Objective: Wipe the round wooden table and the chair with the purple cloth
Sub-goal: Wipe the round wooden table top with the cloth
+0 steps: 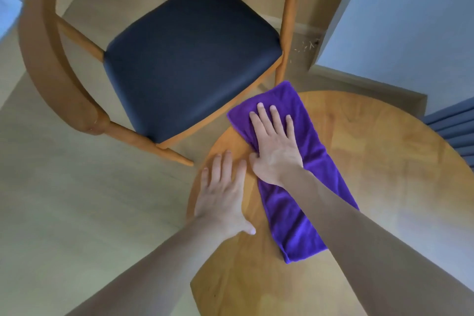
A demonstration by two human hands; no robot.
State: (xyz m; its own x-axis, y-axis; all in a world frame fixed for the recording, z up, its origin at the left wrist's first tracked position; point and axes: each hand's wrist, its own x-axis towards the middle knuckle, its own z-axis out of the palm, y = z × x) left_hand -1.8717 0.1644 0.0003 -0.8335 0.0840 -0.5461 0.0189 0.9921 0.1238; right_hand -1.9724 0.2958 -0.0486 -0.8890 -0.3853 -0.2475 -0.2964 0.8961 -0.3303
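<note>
- Standing just beside the desk, a wooden armchair (77, 100) with a dark padded seat.
- Round wooden desk (384, 174) carries a folded purple cloth (295, 226) near its edge.
- Right hand (274, 146) presses flat on the cloth, fingers straight.
- Left hand (223, 195) rests flat, open, on bare wood.

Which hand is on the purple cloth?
The right hand. It presses flat on the purple cloth, while the left hand rests straight on the bare round wooden table beside it.
</note>
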